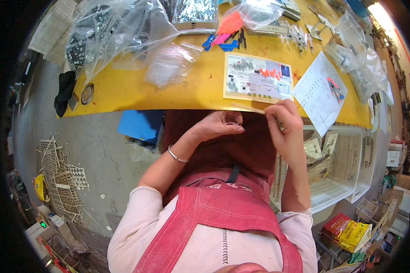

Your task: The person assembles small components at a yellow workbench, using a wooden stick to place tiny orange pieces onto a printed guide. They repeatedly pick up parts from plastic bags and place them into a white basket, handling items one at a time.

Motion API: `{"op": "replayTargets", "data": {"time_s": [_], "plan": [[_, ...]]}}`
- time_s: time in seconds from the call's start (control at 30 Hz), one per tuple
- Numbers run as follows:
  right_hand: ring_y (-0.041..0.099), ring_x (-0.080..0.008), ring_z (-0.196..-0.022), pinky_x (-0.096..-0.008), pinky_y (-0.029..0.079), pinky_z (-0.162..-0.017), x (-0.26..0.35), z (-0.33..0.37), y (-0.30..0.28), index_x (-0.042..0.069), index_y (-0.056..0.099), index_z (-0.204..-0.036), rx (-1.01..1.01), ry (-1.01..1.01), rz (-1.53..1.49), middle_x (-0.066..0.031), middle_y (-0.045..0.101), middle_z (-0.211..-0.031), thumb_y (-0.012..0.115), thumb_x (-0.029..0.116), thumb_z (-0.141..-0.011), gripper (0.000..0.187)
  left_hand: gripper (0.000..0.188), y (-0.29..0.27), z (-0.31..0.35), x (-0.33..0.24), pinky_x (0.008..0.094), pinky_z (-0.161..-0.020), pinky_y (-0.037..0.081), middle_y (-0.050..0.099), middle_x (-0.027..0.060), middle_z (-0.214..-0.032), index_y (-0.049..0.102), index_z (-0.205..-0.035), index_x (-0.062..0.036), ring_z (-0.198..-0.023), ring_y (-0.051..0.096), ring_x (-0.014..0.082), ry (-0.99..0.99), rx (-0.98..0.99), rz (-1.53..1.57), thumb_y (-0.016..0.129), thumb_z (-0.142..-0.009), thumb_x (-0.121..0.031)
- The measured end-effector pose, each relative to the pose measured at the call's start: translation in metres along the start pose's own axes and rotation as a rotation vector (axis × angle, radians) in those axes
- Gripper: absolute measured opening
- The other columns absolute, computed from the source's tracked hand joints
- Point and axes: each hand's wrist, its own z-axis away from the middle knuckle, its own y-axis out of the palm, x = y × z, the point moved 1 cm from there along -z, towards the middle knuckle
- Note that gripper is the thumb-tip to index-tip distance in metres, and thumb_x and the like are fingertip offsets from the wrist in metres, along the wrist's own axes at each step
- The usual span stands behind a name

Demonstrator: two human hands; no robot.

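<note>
L hand [214, 126]: your fingers curl round a clear, ring-shaped, see-through piece [231, 119], just below the table's front edge.
R hand [285, 125]: your thumb + fingertips pinched narrow on a thin, pale, flat strip [248, 108], which points L along that edge.
Table: yellow-topped worktable [114, 100], in front of you.
Card: beige-edged, printed rectangular sheet [232, 93] just beyond the strip, w/ small orange pieces [271, 73] on top.
Paper: white printed sheet [316, 95], R of card.
Bags: flat, clear plastic bags [168, 63], L of card.
</note>
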Motion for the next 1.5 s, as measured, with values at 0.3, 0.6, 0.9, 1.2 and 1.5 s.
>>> {"op": "replayTargets", "data": {"time_s": [0.3,0.6,0.9,1.2,1.5], "plan": [[0.059,-0.0276,-0.087,-0.0394,0.042,-0.077,-0.047,-0.013,0.053,0.003,0.074,-0.093,-0.315,0.042,0.116,-0.0098,0.063,-0.090,0.076,0.000,-0.085,0.009,0.031,-0.017,-0.005,-0.009,0.0280,-0.084,0.052,0.067,-0.0005,-0.097,0.067,-0.106,-0.0085,-0.092,0.063,0.0120,-0.038,0.063,-0.008,0.089,-0.084,-0.016],[0.059,-0.0255,-0.084,-0.0374,0.042,-0.076,-0.045,-0.013,0.052,0.003,0.077,-0.095,-0.242,0.014,0.173,-0.0081,0.064,-0.087,0.078,0.003,-0.086,0.009,0.044,-0.027,-0.011,-0.011,0.0292,-0.089,0.053,0.068,0.0004,-0.099,0.066,-0.115,-0.0080,-0.093,0.063,0.0128,-0.056,0.111,-0.052,0.091,-0.080,-0.015],[0.059,-0.0291,-0.087,-0.0406,0.040,-0.078,-0.033,0.003,0.051,0.006,0.075,-0.092,-0.204,0.041,0.134,-0.0086,0.063,-0.087,0.075,0.003,-0.083,0.010,0.037,-0.021,-0.008,-0.017,0.0289,-0.088,0.053,0.068,-0.0002,-0.099,0.067,-0.109,-0.0077,-0.093,0.063,0.0123,-0.041,0.057,-0.033,0.090,-0.081,-0.015],[0.060,-0.0276,-0.087,-0.0400,0.039,-0.080,-0.019,0.024,0.057,0.006,0.075,-0.093,-0.213,0.130,0.107,-0.0072,0.063,-0.087,0.075,0.003,-0.084,0.010,0.036,-0.027,-0.011,-0.008,0.0289,-0.085,0.054,0.067,0.0003,-0.100,0.067,-0.108,-0.0076,-0.092,0.063,0.0125,-0.028,0.072,-0.059,0.090,-0.083,-0.020],[0.061,-0.0272,-0.086,-0.0400,0.041,-0.078,-0.010,0.041,0.065,0.007,0.074,-0.093,-0.202,0.177,0.071,-0.0064,0.064,-0.087,0.075,0.003,-0.084,0.010,0.033,-0.024,-0.013,-0.009,0.0277,-0.082,0.050,0.063,-0.0020,-0.096,0.066,-0.103,-0.0076,-0.090,0.058,0.0117,0.020,0.096,-0.051,0.089,-0.084,-0.021]]}}
